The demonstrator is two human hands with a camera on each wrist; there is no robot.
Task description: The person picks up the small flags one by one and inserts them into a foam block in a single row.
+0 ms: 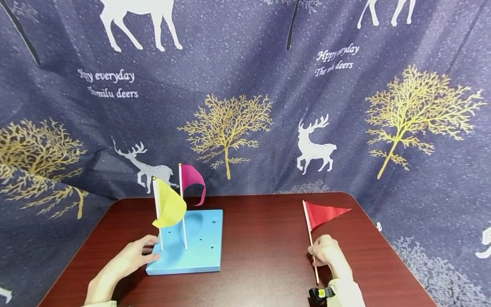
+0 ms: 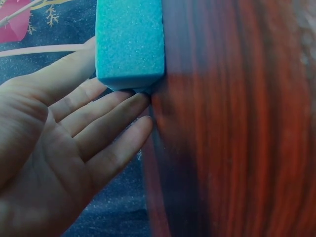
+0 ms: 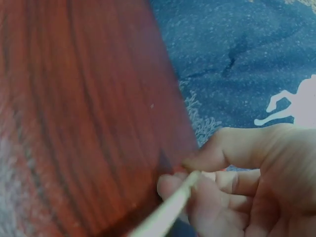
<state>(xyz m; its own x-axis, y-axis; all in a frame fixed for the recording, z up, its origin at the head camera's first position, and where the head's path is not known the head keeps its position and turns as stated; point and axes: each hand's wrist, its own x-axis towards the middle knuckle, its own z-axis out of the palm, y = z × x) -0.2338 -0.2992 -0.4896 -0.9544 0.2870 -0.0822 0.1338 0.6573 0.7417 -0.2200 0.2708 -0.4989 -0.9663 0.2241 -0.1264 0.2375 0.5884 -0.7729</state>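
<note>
A light blue board (image 1: 207,262) with small holes lies at the left of the table. A yellow flag (image 1: 170,207) and a magenta flag (image 1: 193,179) stand upright in it on white sticks. My left hand (image 1: 130,258) rests at the board's left edge; in the left wrist view its long fingers lie nearly straight against the end of the blue board (image 2: 131,44). Off to the right, my right hand (image 1: 327,251) pinches the stick of a red flag (image 1: 324,214), with the cloth above the hand. The right wrist view shows the pale stick (image 3: 165,212) between thumb and fingers.
The dark red wooden table (image 1: 264,238) spreads between the board and the red flag. Behind it hangs a blue cloth (image 1: 245,55) printed with white deer and golden trees. A black wrist camera (image 1: 318,295) sits at the right cuff.
</note>
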